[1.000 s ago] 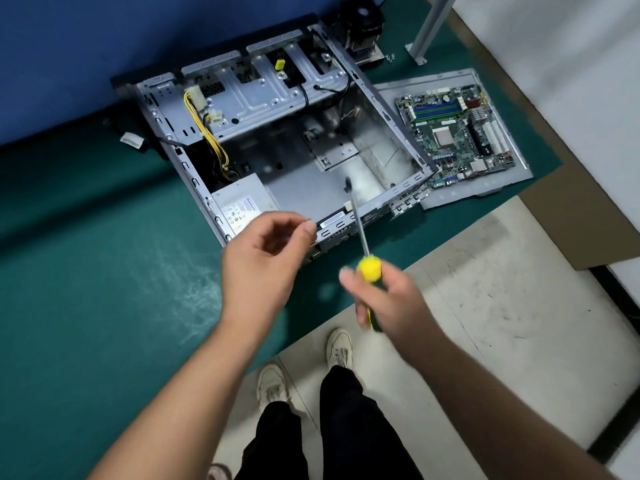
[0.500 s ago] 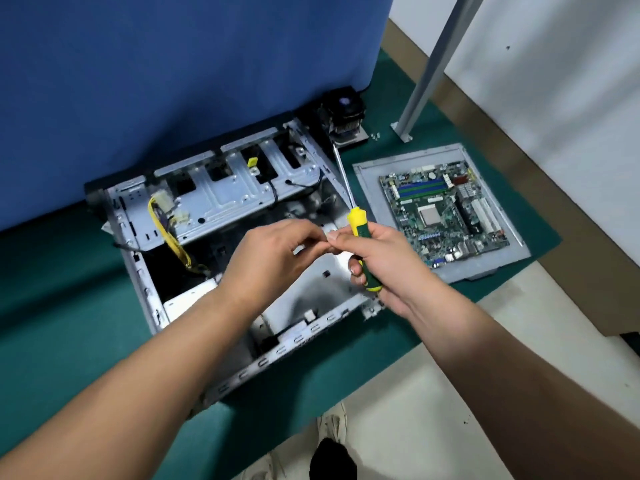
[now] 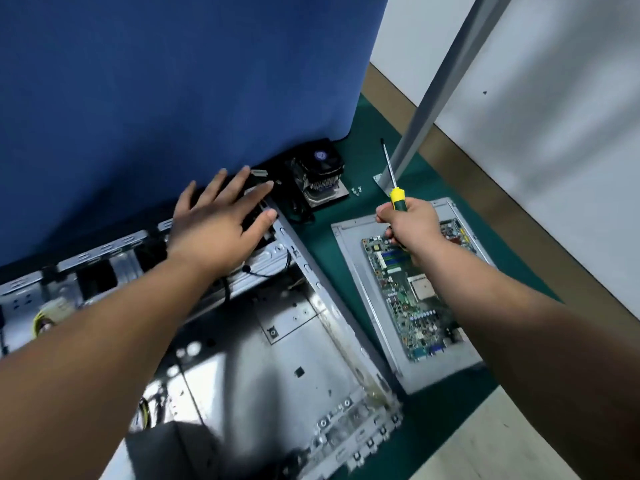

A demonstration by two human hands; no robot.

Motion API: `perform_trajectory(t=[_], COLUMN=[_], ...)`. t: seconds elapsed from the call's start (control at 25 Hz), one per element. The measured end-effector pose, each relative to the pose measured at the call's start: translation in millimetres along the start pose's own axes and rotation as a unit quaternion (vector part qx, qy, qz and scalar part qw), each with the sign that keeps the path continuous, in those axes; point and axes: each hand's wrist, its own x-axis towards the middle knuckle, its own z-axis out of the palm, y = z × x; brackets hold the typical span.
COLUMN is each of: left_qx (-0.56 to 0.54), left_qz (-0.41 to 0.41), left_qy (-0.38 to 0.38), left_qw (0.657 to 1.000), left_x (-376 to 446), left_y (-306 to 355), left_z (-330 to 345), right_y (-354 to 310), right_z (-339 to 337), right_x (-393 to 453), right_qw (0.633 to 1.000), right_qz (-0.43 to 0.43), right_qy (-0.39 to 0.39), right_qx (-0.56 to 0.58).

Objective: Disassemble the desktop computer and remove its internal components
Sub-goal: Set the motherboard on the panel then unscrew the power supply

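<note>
The opened metal computer case (image 3: pixel 311 278) lies on the green table, its inside mostly bare. My left hand (image 3: pixel 218 223) reaches over the case's far right corner with fingers spread and straight, above the drive bay frame. My right hand (image 3: pixel 410 221) grips a yellow and green screwdriver (image 3: pixel 393 183), shaft pointing up and away, above the removed motherboard (image 3: pixel 412 299) on its metal tray (image 3: pixel 349 251). A cooler with fan (image 3: pixel 320 174) sits beyond the case corner.
A blue partition (image 3: pixel 173 81) stands right behind the case. A grey metal post (image 3: pixel 436 84) rises at the back right, with several small screws (image 3: pixel 356 190) near its foot. Yellow cables (image 3: pixel 43 322) show at the case's left. The table edge (image 3: pixel 485 393) runs at lower right.
My hands were together over the case; now the left has moved out to the far corner and opened, the right has swung right over the motherboard. The view has moved closer.
</note>
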Motion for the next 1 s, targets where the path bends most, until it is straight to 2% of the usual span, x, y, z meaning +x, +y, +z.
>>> perform_trajectory(t=[0.2,0.48,0.76,1.0], left_qx=[-0.009,0.003,0.006,0.002], left_qz=[0.000,0.016,0.021,0.020], left_qy=[0.058,0.095,0.104,0.108], left_qw=[0.998,0.995,0.994,0.994], left_x=[1.8,4.2,4.9,5.5], left_y=[0.1,-2.4,-4.2,-4.9], left_z=[4.6,10.6,12.8,13.1], right_y=[9.3,17.9,21.6,16.2], right_z=[38.8,73.3,77.9,58.7], right_x=[94.5,148.7,151.6,125.2], right_qw=[0.991,0.975,0.972,0.985], right_qz=[0.002,0.030,0.051,-0.001], right_qy=[0.030,0.094,0.119,0.108], right_qx=[-0.134,-0.198,-0.197,-0.135])
